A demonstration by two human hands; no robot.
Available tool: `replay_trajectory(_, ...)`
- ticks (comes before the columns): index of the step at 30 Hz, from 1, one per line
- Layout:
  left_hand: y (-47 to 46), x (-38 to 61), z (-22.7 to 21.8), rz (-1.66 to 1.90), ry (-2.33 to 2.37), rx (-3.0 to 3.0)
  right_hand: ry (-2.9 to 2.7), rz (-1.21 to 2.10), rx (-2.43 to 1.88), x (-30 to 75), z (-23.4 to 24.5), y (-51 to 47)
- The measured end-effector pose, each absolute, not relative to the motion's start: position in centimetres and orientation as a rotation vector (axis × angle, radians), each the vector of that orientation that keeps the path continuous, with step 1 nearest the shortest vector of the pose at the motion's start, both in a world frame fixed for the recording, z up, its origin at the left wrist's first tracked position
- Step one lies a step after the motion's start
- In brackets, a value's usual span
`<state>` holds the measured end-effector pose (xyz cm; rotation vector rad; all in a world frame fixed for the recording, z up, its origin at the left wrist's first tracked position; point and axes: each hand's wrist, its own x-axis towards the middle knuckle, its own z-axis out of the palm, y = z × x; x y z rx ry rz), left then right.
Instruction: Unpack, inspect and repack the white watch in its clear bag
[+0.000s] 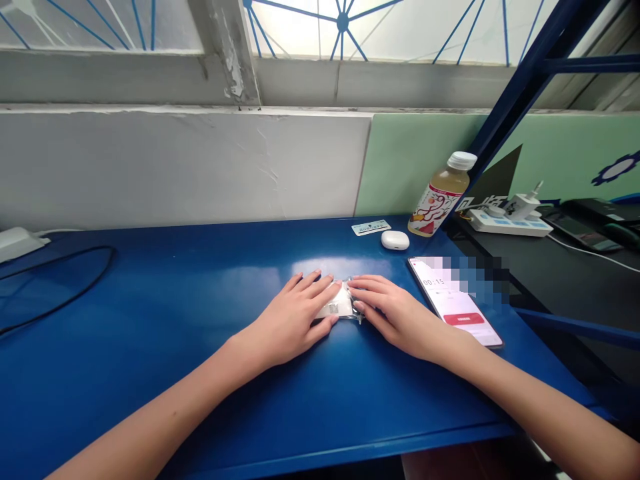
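A small white packet (342, 304) with clear, shiny plastic at its right end lies flat on the blue desk (200, 287). My left hand (300, 313) rests on its left side, fingers stretched out over the top and thumb along the near edge. From the other side, my right hand (393, 310) touches the clear plastic end with its fingertips, the fingers extended and slightly bent. Much of the packet is hidden under my fingers, and what it contains cannot be made out.
A lit phone (457, 303) lies beside my right wrist. Behind it are a white earbud case (395, 240), a small card (371, 228) and a drink bottle (443, 195). A power strip (511, 221) stands at right; a black cable (65, 303) loops at left.
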<state>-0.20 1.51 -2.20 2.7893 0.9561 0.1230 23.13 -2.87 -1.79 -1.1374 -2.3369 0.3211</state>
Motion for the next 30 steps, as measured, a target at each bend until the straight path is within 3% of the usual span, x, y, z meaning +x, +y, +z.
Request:
replay_trajectory(17,1.5,-0.3,-2.6,0.097,0.948,2.803,-2.418,0.202,-1.200,23.0,-2.1,-3.1)
replay_trajectory(30,1.6,-0.2,-2.7,0.133,0.936,2.778,-2.657,-0.424,-1.156,21.8,-2.4,-3.3)
